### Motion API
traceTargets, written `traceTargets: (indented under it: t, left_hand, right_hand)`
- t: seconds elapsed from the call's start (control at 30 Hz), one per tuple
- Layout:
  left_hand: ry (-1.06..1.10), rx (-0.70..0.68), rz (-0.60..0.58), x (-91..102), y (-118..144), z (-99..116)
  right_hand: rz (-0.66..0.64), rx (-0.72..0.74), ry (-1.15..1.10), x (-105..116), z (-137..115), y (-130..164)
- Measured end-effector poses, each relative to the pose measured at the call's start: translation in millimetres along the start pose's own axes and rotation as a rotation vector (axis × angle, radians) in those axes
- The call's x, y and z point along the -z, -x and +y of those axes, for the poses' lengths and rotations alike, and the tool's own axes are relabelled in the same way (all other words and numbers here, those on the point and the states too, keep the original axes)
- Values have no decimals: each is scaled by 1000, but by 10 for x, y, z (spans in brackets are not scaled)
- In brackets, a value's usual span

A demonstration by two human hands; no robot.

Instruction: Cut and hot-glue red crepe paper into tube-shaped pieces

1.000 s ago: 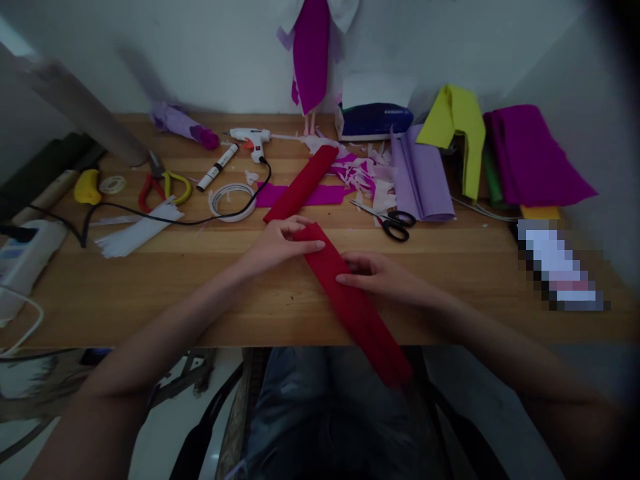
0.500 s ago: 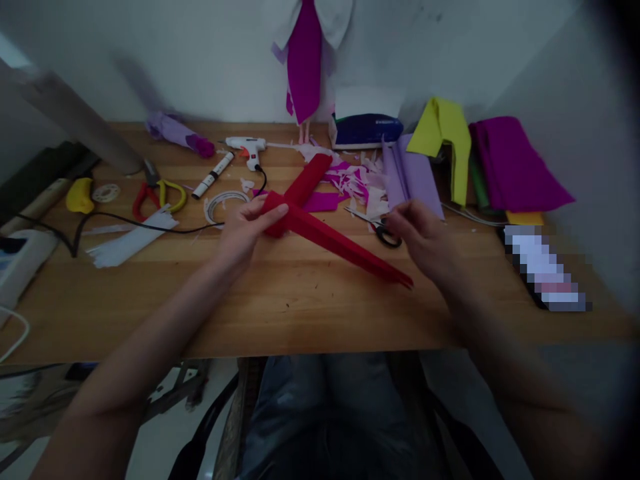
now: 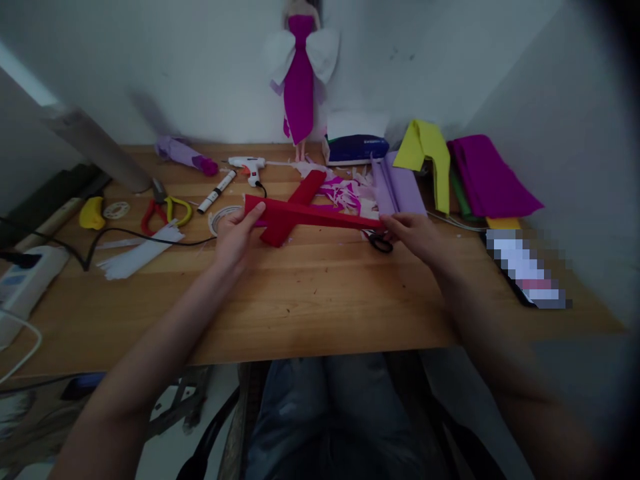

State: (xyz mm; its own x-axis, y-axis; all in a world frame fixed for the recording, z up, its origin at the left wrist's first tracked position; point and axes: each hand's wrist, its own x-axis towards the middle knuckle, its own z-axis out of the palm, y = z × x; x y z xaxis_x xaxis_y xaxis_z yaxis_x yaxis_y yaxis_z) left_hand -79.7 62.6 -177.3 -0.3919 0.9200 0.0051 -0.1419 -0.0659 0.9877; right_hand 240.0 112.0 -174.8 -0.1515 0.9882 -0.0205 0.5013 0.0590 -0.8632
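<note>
"What have the hands got, from where you sit?"

"I've got one red strip (image 3: pixel 313 215) stretched between them, above the wooden tabletop (image 3: pixel 345 307). The left hand (image 3: pixel 236 237) pinches its broader end, thumb on top; the fingers behind are hidden from me. The right hand (image 3: pixel 414 235) pinches the opposite end, though the dim light blurs its fingertips."

"And the stuff itself?"

"Matte and soft-looking, like felt, seemingly folded lengthwise and narrowing toward the right hand. Behind it, nearer the left hand, a second red piece (image 3: pixel 311 185) lies slantwise. The strip covers its middle, and I can't tell whether the two touch."

"What else is blocked?"

"By the right hand's fingertips I see the scissors' (image 3: pixel 381 243) black handle loop; the blades are mostly lost behind the strip. The left hand hides part of a tape roll (image 3: pixel 217 220). Well to the right of the right hand, a flat dark-edged object (image 3: pixel 527 270) is pixelated, so I can't read it. Beyond both hands stands a doll (image 3: pixel 299 93) in smooth magenta with puffed white pieces, its head running out of my view."
</note>
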Motion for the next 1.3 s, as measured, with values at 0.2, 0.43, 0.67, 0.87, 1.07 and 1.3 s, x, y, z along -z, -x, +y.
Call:
traceTargets:
  t: [0.2,0.43,0.67,0.87,1.07,1.3]
  left_hand:
    - [25,47,-3,-6,-19,-45]
    - [-37,16,-23,6,-33,-85]
    - [-325,-120,-38,97,-105,-95]
    - [-364,-135,-97,142,-125,-84]
    - [-216,-58,-92,82,-95,-70]
    - [210,81,-337,-200,336,133]
  right_hand:
    - [47,23,-236,-93,15,-11]
    - [121,38,-283,-113,39,-21]
    - [118,31,-244,-21,0,-39]
    - [117,20,-225,57,-10,-55]
    - [274,49,-220,37,17,-96]
    - [252,436,-33,-50,-78,339]
